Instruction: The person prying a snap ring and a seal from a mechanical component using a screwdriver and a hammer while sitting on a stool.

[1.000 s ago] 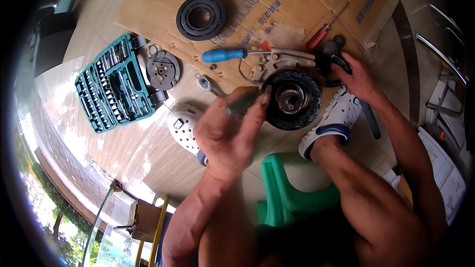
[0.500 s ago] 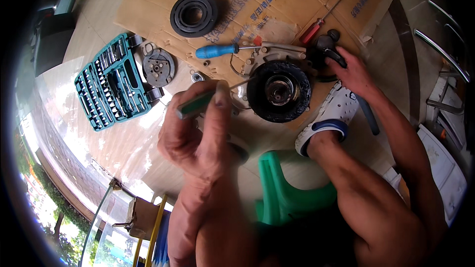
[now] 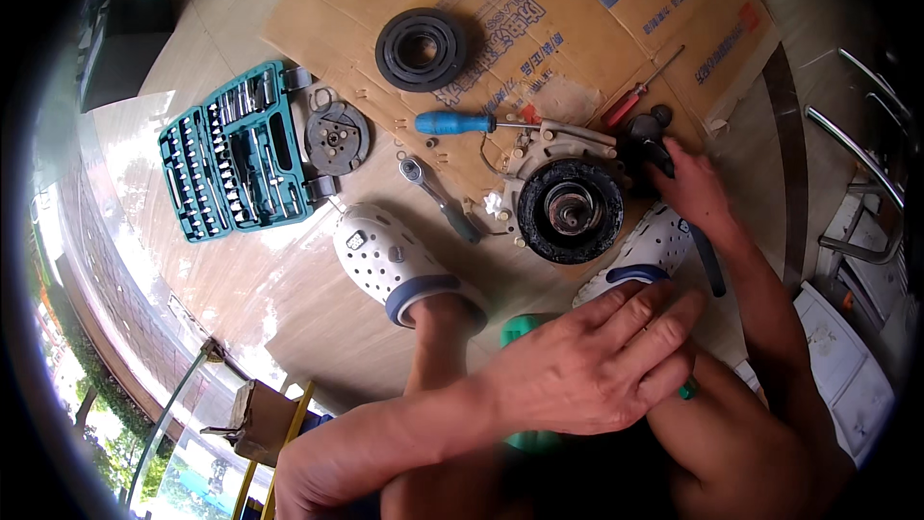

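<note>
My left hand is closed above my right knee. A small green end of a screwdriver handle shows below its fingers; the rest is hidden. My right hand reaches to the far side of my right shoe, its fingers closed round a black part, partly covered. Beside that part stands a metal compressor, its black ring facing up round a central shaft. A dark handle lies below the right hand.
Cardboard covers the floor at the back, bearing a black pulley, a blue screwdriver and a red screwdriver. To the left lie a round clutch plate, a ratchet and an open teal socket set.
My left hand has swung right and back toward my knee with the green screwdriver, uncovering the ratchet and my left shoe. The right hand stays by the black part. The view has shifted slightly.
</note>
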A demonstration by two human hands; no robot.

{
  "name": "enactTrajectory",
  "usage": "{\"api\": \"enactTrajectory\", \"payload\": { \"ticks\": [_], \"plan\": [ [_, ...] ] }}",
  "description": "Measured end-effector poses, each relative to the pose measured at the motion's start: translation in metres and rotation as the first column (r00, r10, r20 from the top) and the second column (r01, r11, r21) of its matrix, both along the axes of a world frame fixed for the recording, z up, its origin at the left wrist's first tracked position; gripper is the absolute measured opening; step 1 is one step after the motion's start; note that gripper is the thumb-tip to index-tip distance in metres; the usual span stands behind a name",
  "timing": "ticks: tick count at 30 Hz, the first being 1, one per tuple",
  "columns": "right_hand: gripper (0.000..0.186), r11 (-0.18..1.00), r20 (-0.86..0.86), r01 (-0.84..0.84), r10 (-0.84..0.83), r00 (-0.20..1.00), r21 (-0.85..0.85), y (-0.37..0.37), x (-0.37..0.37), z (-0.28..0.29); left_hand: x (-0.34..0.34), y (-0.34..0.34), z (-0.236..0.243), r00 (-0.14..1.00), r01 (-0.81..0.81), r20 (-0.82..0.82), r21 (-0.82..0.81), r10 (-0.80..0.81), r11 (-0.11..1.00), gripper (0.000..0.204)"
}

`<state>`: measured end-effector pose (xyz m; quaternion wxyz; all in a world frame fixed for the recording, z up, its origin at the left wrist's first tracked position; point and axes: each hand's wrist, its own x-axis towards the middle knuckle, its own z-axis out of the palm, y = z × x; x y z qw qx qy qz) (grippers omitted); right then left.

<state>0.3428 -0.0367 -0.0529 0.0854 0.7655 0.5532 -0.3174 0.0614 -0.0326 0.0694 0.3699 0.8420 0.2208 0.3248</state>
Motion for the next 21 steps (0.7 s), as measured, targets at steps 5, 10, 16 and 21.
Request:
{"api": "enactTrajectory", "payload": {
  "ticks": [5,10,16,21],
  "plan": [
    [0.044,0.923,0.185,-0.211,0.157,0.97,0.321,-0.01,0.01,0.011,-0.001,0.004,-0.002,0.993,0.022,-0.111,-0.063,-0.029,0.998,0.031],
    [0.049,0.898,-0.673,0.302,-0.01,0.74,0.319,-0.007,-0.041,0.136,-0.014,-0.006,-0.022,0.995,-0.085,-0.092,-0.442,0.049,0.893,0.039],
    [0.042,0.973,-0.824,0.156,0.055,0.564,0.172,-0.01,-0.066,0.145,-0.002,0.0,-0.023,0.987,-0.115,0.036,-0.515,0.156,0.849,0.034],
    [0.027,0.975,-0.876,0.193,0.005,0.483,0.111,0.002,-0.079,0.128,-0.013,0.007,-0.027,0.981,-0.179,-0.025,-0.502,0.193,0.846,0.029]
  ]
}}
